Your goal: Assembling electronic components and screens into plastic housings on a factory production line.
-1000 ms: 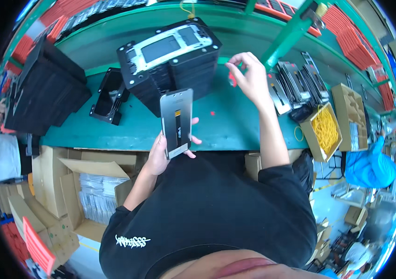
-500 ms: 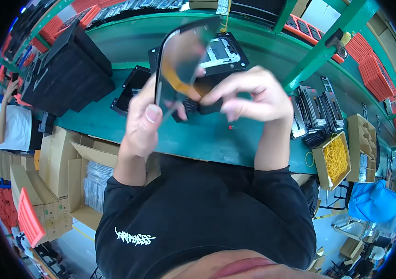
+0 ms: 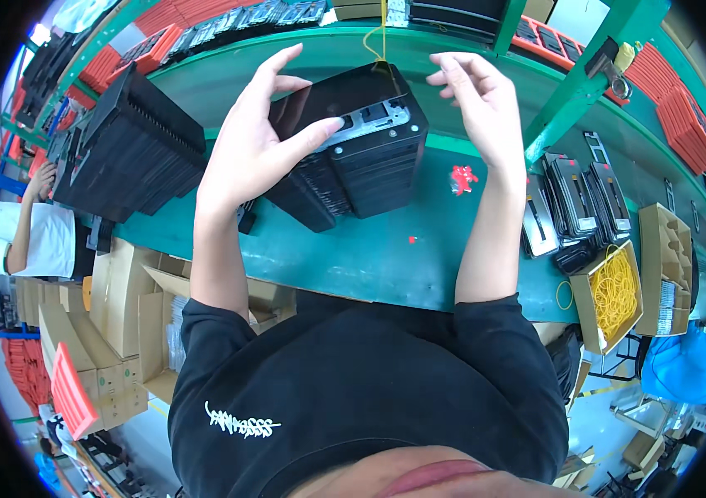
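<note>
A glossy black display panel (image 3: 349, 90) lies over a silver metal frame (image 3: 367, 121), which sits in the top of a tall stack of black fixtures (image 3: 386, 170). My left hand (image 3: 258, 145) grips the panel at its left end, thumb on the near edge and fingers across toward the far side. The panel covers most of the frame; only the frame's near strip shows. My right hand (image 3: 486, 108) is raised to the right of the stack, apart from it. Its fingers are loosely bent and spread, with nothing in them.
Another stack of black trays (image 3: 133, 145) stands at the left. Small red pieces (image 3: 462, 179) lie on the green bench (image 3: 353, 266). At the right are black and silver parts (image 3: 573, 199) and a carton of yellow bands (image 3: 616, 286). A green post (image 3: 581, 91) rises nearby.
The display panel, upright and tilted before with its orange ribbon showing, now lies over the frame on the stack. My right hand has moved away from the ribbon, up and right.
</note>
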Demonstrator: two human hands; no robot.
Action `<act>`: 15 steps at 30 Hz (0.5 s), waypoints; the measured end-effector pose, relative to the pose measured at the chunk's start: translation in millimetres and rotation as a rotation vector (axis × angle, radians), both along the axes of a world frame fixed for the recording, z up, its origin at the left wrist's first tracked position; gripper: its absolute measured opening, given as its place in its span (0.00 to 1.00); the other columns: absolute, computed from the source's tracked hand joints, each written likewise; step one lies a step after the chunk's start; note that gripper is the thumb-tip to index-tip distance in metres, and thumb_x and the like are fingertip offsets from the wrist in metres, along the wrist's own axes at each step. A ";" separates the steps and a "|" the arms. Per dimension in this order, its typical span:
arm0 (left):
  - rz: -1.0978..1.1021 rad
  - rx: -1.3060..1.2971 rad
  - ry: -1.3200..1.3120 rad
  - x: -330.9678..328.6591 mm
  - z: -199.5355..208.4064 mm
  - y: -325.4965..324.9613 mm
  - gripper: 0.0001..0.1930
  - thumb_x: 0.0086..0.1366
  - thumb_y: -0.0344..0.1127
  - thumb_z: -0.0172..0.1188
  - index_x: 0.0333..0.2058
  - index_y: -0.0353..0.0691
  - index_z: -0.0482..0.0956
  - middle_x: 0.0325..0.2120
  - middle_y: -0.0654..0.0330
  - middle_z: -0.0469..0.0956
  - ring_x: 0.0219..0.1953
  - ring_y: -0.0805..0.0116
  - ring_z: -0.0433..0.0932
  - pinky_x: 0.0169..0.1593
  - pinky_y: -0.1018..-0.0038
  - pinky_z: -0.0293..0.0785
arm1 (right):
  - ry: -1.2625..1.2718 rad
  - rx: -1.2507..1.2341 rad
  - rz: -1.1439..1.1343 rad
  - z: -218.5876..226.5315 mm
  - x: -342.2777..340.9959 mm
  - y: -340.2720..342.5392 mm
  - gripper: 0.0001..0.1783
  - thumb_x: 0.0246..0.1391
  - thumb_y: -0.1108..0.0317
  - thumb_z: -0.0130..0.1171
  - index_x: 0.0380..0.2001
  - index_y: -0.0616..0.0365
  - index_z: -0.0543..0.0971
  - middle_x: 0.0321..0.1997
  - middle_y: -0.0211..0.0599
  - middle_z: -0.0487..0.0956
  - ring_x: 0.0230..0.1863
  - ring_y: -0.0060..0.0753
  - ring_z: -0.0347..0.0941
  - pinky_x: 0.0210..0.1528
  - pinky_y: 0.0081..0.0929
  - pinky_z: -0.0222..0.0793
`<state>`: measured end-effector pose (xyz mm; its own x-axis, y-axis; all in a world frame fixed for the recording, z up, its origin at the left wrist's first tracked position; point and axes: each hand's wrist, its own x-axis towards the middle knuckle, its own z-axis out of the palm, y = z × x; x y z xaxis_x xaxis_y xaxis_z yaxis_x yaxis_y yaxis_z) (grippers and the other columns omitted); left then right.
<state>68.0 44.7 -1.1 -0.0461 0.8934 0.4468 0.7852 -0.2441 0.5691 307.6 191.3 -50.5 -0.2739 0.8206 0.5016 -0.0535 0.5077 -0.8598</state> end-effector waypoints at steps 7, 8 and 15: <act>0.003 -0.014 0.091 10.0 -0.8 13.8 0.43 0.59 0.42 0.72 0.70 0.41 0.62 0.49 0.54 0.81 0.52 0.63 0.79 0.60 0.68 0.71 | -0.159 -0.258 0.215 -3.7 -4.1 -6.0 0.29 0.71 0.52 0.55 0.64 0.62 0.74 0.51 0.38 0.81 0.49 0.25 0.76 0.53 0.27 0.73; 0.002 -0.010 0.095 10.9 -0.2 12.9 0.44 0.58 0.42 0.73 0.70 0.41 0.62 0.49 0.54 0.81 0.53 0.62 0.79 0.60 0.68 0.72 | -0.160 -0.260 0.212 -5.5 -3.7 -5.7 0.29 0.71 0.52 0.55 0.64 0.62 0.74 0.51 0.38 0.81 0.49 0.25 0.76 0.53 0.27 0.73; -0.016 0.044 0.106 6.4 -1.4 1.7 0.47 0.53 0.39 0.76 0.70 0.41 0.63 0.50 0.53 0.80 0.54 0.61 0.79 0.61 0.66 0.71 | -0.289 -0.114 0.352 -13.9 -3.4 -0.3 0.38 0.66 0.52 0.59 0.67 0.72 0.66 0.62 0.54 0.77 0.59 0.37 0.76 0.58 0.30 0.72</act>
<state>74.4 46.4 -2.5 0.0174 0.8730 0.4874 0.8361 -0.2801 0.4717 304.2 191.1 -64.4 -0.6605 0.6984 0.2755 0.0444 0.4026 -0.9143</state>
